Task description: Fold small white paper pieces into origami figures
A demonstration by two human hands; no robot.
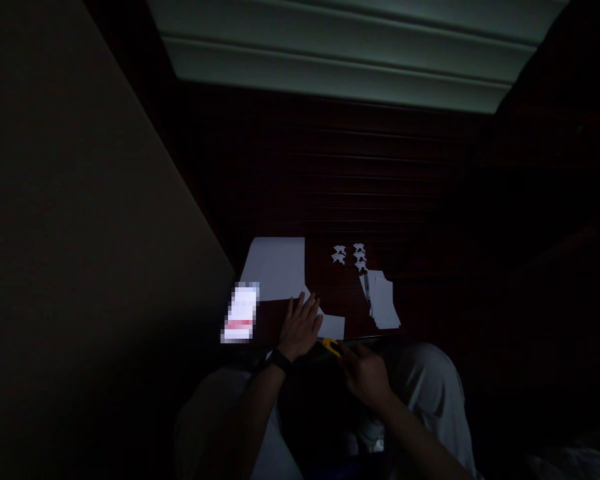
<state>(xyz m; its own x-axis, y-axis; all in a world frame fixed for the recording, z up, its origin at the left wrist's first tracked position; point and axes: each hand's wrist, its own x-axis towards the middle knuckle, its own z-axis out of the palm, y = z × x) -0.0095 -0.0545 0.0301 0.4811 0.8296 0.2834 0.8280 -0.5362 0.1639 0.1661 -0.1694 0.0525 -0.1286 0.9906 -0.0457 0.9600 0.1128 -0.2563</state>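
Observation:
My left hand [301, 325] lies flat with fingers spread, pressing on small white paper [333, 327] near the table's front edge. A black band is around that wrist. Close beside it, my right hand [367, 375] is closed around a yellow utility knife [331, 346]. The knife's front end points toward the left hand and the paper edge; its blade is too dark to make out. Behind the left hand, a larger white sheet [275, 267] rests on the dark table.
At the left edge lies a lit phone [241, 312], its screen blurred. Several small cut paper shapes [359, 256] sit at the back. To the right are stacked white papers [384, 303] with a pen [367, 291] on them. A wall [105, 220] rises at left.

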